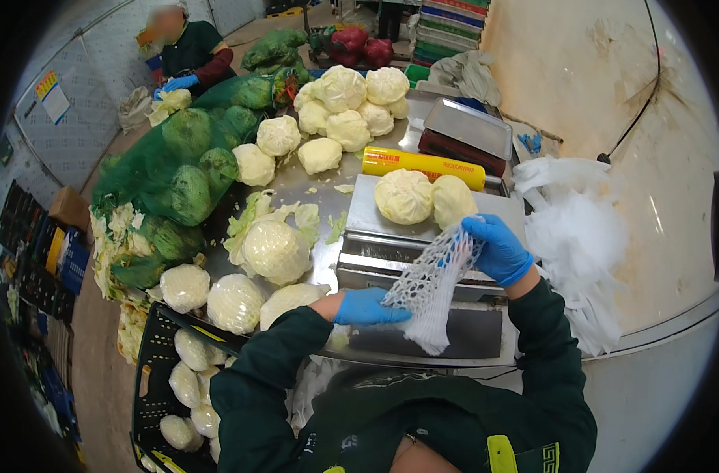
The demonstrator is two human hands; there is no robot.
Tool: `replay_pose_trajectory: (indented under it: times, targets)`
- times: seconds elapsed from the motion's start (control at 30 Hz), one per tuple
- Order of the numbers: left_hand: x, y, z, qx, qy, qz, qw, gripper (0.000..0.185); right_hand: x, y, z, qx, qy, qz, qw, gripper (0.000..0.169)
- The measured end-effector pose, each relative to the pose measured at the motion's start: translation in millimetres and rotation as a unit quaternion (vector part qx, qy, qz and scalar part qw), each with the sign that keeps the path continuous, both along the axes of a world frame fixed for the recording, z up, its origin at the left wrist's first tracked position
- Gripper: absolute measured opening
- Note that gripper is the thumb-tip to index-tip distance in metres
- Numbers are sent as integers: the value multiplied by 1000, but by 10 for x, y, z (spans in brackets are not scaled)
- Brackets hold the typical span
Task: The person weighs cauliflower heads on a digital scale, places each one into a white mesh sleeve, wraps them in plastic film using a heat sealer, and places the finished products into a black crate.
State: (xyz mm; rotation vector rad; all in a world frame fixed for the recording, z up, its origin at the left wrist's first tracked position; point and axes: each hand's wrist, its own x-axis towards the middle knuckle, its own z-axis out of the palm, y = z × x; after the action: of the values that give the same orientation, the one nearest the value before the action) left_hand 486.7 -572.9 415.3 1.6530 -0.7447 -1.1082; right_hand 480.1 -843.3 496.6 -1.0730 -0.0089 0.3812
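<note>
A white foam net sleeve hangs stretched between my gloved hands, above the front of the wrapping machine. My right hand, in a blue glove, grips its upper end. Lower and to the left, my left hand holds the sleeve's side near its bottom end. Two peeled cabbages, one whole in view and one beside it, rest on the machine's plate just beyond my right hand. A yellow roll of cling film lies behind them. Left of my hands sits a film-wrapped cabbage on loose leaves.
Peeled cabbages are heaped at the table's back. Green net sacks of cabbages line the left side. A black crate holds wrapped cabbages. A scale and white foam nets are at right. A co-worker handles cabbage.
</note>
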Motion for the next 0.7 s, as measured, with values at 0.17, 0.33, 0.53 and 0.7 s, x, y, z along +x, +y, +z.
replay_pose_trajectory:
  times: [0.17,0.33,0.53,0.7]
  targets:
    - [258,-23,457,-378,250,158,877,42,-80,-345,-200,-251,-19,30,967,17]
    - [310,-439,71,-255,176,257,915,35,316,-710,-888,-619,-304,-234,686,28]
    - [1475,-569,-977,11,-242,509,826,35,755,-792,-1299,-636,-274,-283,664,44]
    - [2072,-678,-1240,22,-143,503,852,53,1038,-685,-1271,-676,-253,-276,634,58]
